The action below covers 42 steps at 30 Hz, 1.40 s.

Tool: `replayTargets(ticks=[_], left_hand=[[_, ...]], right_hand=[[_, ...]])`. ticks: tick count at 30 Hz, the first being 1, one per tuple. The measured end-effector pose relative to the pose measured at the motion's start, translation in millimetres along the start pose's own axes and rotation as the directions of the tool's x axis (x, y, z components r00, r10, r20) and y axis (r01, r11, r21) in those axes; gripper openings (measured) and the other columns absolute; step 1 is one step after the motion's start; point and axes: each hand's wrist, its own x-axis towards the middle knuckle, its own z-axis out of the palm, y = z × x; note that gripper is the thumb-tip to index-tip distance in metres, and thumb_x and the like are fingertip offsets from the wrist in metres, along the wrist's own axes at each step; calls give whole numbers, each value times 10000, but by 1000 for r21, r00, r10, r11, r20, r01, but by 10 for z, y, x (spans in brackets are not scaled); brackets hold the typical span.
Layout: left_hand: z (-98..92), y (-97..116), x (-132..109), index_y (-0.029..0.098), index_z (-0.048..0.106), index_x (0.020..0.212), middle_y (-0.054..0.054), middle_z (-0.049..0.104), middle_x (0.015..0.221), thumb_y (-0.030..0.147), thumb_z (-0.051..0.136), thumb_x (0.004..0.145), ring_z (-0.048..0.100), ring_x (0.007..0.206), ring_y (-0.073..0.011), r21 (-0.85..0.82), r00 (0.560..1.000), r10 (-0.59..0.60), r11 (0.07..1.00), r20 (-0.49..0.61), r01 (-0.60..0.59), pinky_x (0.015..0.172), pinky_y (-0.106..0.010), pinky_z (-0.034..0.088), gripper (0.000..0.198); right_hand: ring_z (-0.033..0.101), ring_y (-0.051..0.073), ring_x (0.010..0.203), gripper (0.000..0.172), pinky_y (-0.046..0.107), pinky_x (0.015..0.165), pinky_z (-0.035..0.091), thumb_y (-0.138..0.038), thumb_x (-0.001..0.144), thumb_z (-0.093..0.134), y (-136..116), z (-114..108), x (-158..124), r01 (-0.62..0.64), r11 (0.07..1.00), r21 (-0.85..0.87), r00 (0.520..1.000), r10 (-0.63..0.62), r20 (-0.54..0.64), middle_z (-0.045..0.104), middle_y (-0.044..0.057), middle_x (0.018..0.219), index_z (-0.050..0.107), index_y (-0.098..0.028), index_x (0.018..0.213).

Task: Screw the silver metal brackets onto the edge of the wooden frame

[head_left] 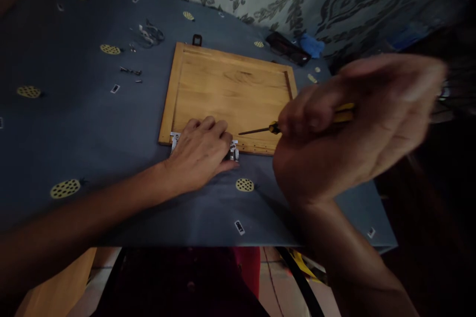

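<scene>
A framed wooden panel [230,84], like a small cabinet door, lies flat on the table. My left hand [203,151] is at its near edge, fingers curled over the wood and thumb below. It grips a shiny metal hinge [234,150] between fingers and thumb, partly hidden. Another metal hinge [174,141] shows left of the hand at the panel's near left corner. My right hand [353,129], slightly blurred, is closed around the yellow and black handle of a screwdriver [256,131]. The tip points left, above the panel's near edge, close to the left hand.
The table has a grey-blue patterned cover [122,124]. Several screws [130,70] lie left of the panel, near a clear plastic bag [148,34]. A dark buckle-like piece [197,39] touches the far edge. Sunglasses [288,48] and a blue cloth [312,45] lie by the wall.
</scene>
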Motion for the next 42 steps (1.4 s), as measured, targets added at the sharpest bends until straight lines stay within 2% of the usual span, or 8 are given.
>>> replayTargets(ticks=[3,8,17,25,29,32,37,42], left_hand=[[-12,4,7,129,749,1050,-126,689,1055,510,720,967,596,1076,-321,-2,999,-5,1000,31,5,857,-409,444,392],[-15,0,4,130,749,1045,-127,690,1044,501,709,975,594,1059,-320,-3,1000,4,1000,17,-4,852,-412,442,379],[-17,4,9,121,749,1054,-131,696,1060,504,746,948,608,1083,-331,-2,1000,3,1000,25,-3,869,-421,460,397],[-5,1,4,123,753,1046,-121,695,1043,531,750,939,615,1070,-323,12,1000,2,1000,12,-2,869,-413,468,422],[8,-4,3,121,755,1051,-125,696,1045,528,761,930,620,1074,-328,12,1000,-1,1000,10,0,870,-420,476,425],[32,-9,1,120,755,1056,-128,693,1048,540,755,931,619,1079,-332,14,1000,8,1000,-14,-8,868,-426,479,438],[49,-12,0,121,756,1055,-129,689,1039,539,728,954,611,1074,-330,14,999,21,1000,-36,-20,856,-421,474,431],[29,-9,6,121,756,1053,-128,690,1036,525,708,972,605,1080,-328,4,1000,14,1000,-20,-14,862,-419,469,415]], right_hand=[[241,102,421,382,287,425,267,-429,1071,511,-53,6,35,-20,999,-50,998,17,-56,296,-79,555,563,-252,737],[216,129,397,277,291,409,238,-202,1039,444,29,-40,39,-33,996,-79,997,38,67,256,-87,529,563,-270,798],[235,132,399,206,294,422,228,-333,1023,572,114,-72,-7,-72,997,-43,991,76,113,270,-75,518,585,-284,823],[235,124,372,254,268,381,242,-265,1046,461,185,-96,9,-22,999,28,985,17,174,260,-94,508,595,-253,831],[246,120,373,226,271,389,249,-300,1041,526,176,-96,5,-37,999,-24,978,41,203,274,-85,507,588,-272,825],[200,106,355,210,266,371,219,-295,1029,549,188,-94,28,-44,999,30,968,35,249,239,-97,488,612,-270,830],[159,92,357,243,251,353,194,-220,1022,528,227,-112,98,-143,968,207,929,59,366,202,-113,487,700,-220,849],[177,82,353,174,233,358,207,-337,1017,605,214,-134,104,-140,982,125,900,74,429,196,-118,496,644,-254,869]])
